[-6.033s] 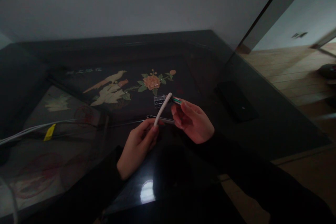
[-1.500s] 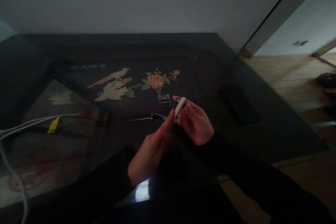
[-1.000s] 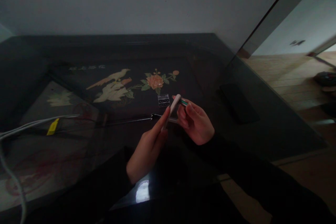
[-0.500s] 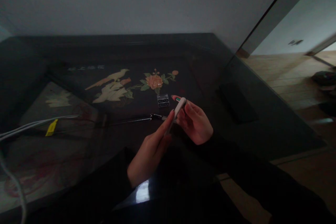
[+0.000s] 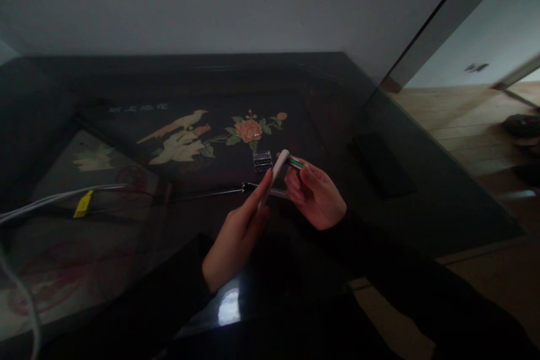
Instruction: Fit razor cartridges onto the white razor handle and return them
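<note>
My left hand (image 5: 236, 236) is closed around a slim white rod-shaped object (image 5: 278, 167), its rounded end tilted up and away from me. My right hand (image 5: 316, 194) pinches a small stick-like piece (image 5: 295, 163) with green and pale stripes, right beside the upper end of the white object. Whether the two pieces touch is hard to tell in the dim light. Just beyond my hands lies a small clear case (image 5: 262, 161) with dark parts in it. A thin pale item with a dark end (image 5: 244, 187) rests on the dark table, partly hidden behind my left fingers.
The glossy dark tabletop (image 5: 253, 79) bears bird and flower pictures. A flat black object (image 5: 382, 166) lies to the right. White cables (image 5: 54, 198) with a yellow tag (image 5: 83, 205) cross the left side. A wall closes off the back.
The white object has shifted slightly left with my left hand. My right hand has drawn a little to the right, and more of the green-striped piece shows.
</note>
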Demonstrator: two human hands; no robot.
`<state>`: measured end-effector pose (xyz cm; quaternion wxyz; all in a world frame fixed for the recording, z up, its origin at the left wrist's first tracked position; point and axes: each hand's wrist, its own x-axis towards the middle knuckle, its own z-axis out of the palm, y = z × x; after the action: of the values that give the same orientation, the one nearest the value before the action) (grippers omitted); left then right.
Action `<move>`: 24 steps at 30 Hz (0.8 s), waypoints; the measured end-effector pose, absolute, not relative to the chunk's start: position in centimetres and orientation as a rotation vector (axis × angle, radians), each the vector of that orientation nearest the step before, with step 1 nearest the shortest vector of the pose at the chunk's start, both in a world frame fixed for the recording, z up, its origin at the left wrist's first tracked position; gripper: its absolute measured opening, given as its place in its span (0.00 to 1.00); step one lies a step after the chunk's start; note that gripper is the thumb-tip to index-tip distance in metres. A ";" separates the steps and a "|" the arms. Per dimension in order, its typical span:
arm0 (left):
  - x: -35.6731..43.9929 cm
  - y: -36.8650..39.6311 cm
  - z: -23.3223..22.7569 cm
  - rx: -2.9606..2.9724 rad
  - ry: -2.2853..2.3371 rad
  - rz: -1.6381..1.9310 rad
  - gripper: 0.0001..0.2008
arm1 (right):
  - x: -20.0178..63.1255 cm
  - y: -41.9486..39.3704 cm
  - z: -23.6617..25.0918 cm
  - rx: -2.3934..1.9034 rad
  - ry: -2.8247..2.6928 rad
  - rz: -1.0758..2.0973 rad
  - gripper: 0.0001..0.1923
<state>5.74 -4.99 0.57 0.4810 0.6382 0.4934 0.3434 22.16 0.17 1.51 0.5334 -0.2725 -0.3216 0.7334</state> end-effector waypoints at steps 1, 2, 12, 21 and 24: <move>5.7 -4.9 0.5 1.561 1.203 0.846 0.29 | 22.2 0.2 1.5 -0.647 -0.778 1.748 0.17; 5.7 -4.9 0.4 1.565 1.202 0.854 0.29 | 22.2 0.2 1.5 -0.646 -0.788 1.748 0.17; 5.4 -4.8 0.4 1.694 1.194 0.851 0.28 | 22.8 0.8 1.5 -0.652 -0.871 1.775 0.18; 5.1 -4.6 0.4 1.741 1.233 0.833 0.27 | 23.8 1.6 1.8 -0.620 -0.909 1.884 0.19; 5.1 -4.7 0.5 1.739 1.217 0.841 0.27 | 24.0 1.7 1.8 -0.619 -0.930 1.899 0.19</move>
<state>5.12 -4.68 0.52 0.4161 0.6927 0.4846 0.3351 24.01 1.75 1.84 0.4522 -0.2504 -0.3763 0.7689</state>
